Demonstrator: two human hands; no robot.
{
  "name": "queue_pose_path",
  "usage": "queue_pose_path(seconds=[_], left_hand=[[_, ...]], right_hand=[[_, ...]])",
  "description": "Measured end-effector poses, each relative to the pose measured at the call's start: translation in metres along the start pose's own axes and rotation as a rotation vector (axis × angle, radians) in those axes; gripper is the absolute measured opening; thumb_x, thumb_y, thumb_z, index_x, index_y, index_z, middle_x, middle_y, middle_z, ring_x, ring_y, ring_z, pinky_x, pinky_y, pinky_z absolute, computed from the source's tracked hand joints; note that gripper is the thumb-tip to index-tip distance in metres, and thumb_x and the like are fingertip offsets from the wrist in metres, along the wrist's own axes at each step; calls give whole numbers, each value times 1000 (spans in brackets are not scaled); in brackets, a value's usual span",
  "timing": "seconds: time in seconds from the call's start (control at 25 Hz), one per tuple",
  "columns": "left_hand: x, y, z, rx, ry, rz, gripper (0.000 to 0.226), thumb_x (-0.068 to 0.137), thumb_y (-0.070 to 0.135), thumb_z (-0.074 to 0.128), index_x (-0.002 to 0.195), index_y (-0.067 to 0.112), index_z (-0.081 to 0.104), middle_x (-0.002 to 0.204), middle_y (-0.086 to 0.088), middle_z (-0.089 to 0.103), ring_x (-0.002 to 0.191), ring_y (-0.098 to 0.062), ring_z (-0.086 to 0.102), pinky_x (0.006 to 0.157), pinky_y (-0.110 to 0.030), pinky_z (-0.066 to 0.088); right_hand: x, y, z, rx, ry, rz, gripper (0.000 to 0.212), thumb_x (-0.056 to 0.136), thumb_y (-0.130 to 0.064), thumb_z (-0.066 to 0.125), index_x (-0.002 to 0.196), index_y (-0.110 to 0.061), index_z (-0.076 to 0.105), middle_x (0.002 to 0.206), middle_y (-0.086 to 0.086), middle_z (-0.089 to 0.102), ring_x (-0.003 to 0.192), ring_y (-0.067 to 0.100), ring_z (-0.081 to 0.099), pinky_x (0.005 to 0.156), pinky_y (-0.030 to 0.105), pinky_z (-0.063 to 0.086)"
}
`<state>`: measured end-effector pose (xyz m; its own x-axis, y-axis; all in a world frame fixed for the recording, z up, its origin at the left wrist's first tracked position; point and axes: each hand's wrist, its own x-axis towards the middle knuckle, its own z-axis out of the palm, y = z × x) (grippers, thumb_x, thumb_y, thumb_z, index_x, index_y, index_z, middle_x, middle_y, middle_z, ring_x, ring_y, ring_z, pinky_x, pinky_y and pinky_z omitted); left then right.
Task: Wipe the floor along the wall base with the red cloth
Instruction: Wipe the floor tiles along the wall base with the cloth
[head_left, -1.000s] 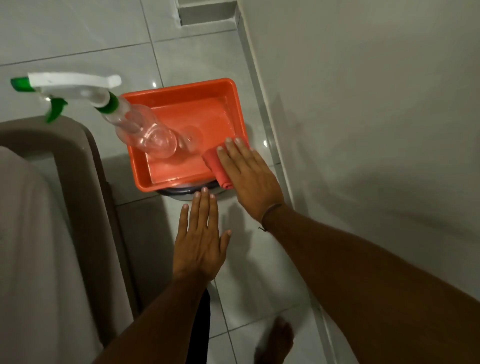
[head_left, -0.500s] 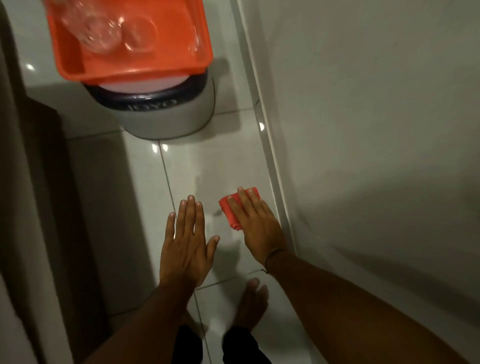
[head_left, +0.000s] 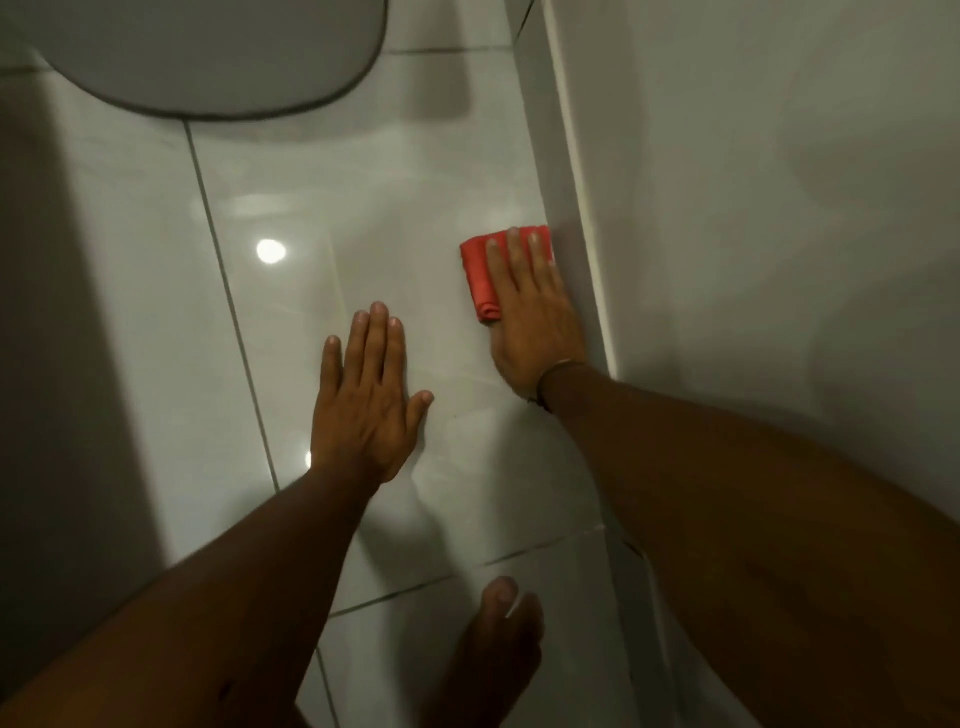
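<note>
A folded red cloth lies flat on the glossy white tiled floor, right against the wall base. My right hand presses on the cloth with fingers laid flat over it, its outer edge touching the skirting. My left hand rests palm down on the tile to the left of it, fingers spread, holding nothing. Most of the cloth is hidden under my right hand.
A grey round container stands on the floor at the top left. A pale wall rises on the right. My bare foot is on the tile near the bottom. A dark shaded panel runs along the left.
My right hand carried the red cloth from the orange tray down to the floor and slid it right, against the wall base. The view dropped; the tray and spray bottle left the frame.
</note>
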<state>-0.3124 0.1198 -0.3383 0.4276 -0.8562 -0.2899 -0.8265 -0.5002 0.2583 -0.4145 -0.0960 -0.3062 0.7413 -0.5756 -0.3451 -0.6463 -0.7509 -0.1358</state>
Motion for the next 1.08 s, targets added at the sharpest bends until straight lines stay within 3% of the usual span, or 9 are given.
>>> queue_pose_path(seconds=[0.12, 0.24, 0.36, 0.52, 0.72, 1.08], left_hand=[[-4, -8, 19, 18, 43, 30, 87, 110, 58, 25, 174, 4, 4, 184, -21, -2, 171, -36, -4, 138, -60, 8], [-2, -8, 21, 30, 68, 30, 88, 110, 61, 25, 175, 6, 2, 185, -19, -4, 171, -35, -7, 138, -58, 3], [-2, -10, 24, 47, 87, 34, 89, 109, 61, 28, 175, 5, 4, 185, -19, -1, 171, -34, -7, 139, -55, 0], [-2, -14, 29, 44, 144, 53, 90, 108, 59, 33, 174, 3, 8, 185, -20, 2, 172, -35, -3, 138, -58, 4], [-2, -15, 32, 18, 173, 57, 88, 107, 57, 33, 174, 3, 11, 184, -20, 6, 172, -35, 1, 138, -59, 6], [-2, -15, 29, 20, 182, 55, 89, 107, 55, 36, 173, 1, 13, 184, -22, 7, 172, -36, 3, 138, -58, 7]], right_hand=[[3, -10, 7, -4, 96, -12, 98, 92, -61, 46, 165, -9, 6, 174, 17, 2, 161, 37, -2, 130, 55, 3], [23, -31, 9, -31, 148, 137, 98, 97, -77, 27, 165, -10, 8, 174, 17, 5, 161, 36, 0, 130, 54, 6], [28, -34, 24, -92, 165, 220, 81, 105, -63, 29, 164, -9, 13, 173, 18, 12, 160, 37, 7, 130, 54, 13], [29, -12, 32, -113, 245, 124, 68, 107, -50, 32, 162, -11, 25, 171, 16, 24, 159, 35, 17, 130, 52, 15], [35, -8, 38, -36, 343, 140, 64, 103, -47, 41, 158, -13, 38, 166, 14, 36, 156, 34, 26, 129, 50, 16], [15, -3, 40, 4, 333, 135, 64, 103, -42, 40, 158, -9, 37, 165, 17, 37, 155, 36, 30, 127, 52, 24]])
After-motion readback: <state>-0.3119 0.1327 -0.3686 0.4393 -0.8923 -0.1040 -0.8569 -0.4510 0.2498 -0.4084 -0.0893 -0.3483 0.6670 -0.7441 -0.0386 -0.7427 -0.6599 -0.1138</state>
